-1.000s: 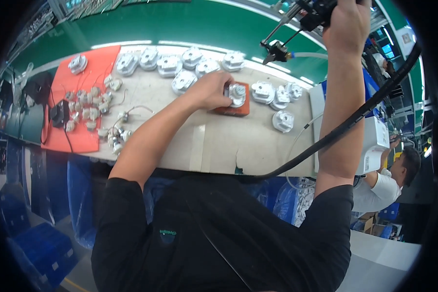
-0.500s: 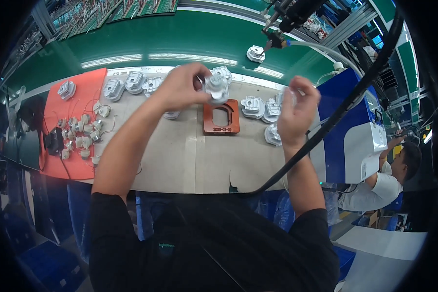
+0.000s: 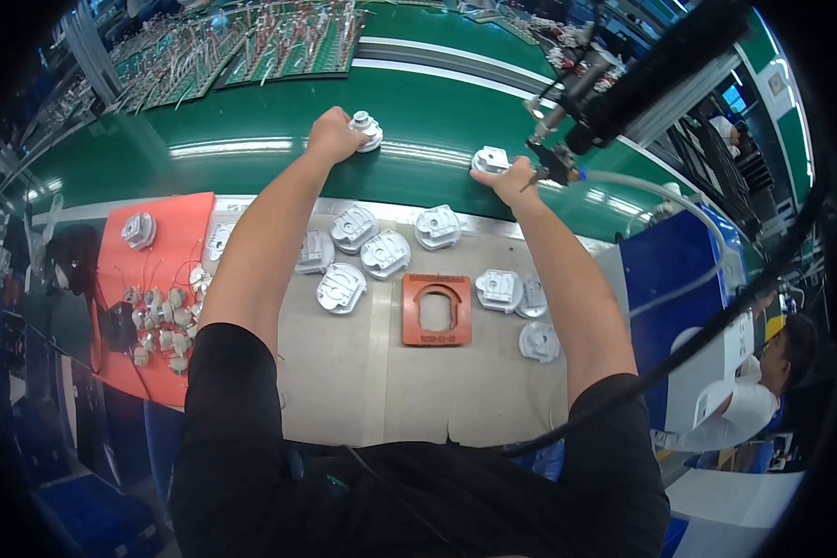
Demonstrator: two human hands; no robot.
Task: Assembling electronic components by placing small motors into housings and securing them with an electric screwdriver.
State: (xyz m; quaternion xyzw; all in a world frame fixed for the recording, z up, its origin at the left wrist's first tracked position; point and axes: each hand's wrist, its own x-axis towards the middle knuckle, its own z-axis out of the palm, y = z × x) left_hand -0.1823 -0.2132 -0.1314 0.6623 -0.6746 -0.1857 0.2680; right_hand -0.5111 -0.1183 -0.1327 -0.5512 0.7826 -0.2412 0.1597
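Observation:
Both my arms reach out over the green conveyor belt [image 3: 251, 139]. My left hand [image 3: 331, 136] is closed on a grey metal housing [image 3: 366, 128] that rests on the belt. My right hand [image 3: 510, 179] grips a second grey housing [image 3: 489, 160] on the belt, right under the tip of a hanging power screwdriver [image 3: 567, 121]. An empty orange fixture frame [image 3: 436, 310] lies on the beige bench between my arms. Several grey housings [image 3: 385, 253] lie around it.
An orange mat [image 3: 163, 237] at the left carries one housing and several small wired parts [image 3: 163, 316]. A blue box [image 3: 674, 279] stands at the right. A black hose [image 3: 716, 325] curves across. Another person [image 3: 763, 391] sits at the far right. Circuit boards [image 3: 242, 46] lie beyond the belt.
My left hand lifted a housing from the orange fixture and carried it out to the belt. My right hand left the hanging tool, came down, then reached out with a second housing.

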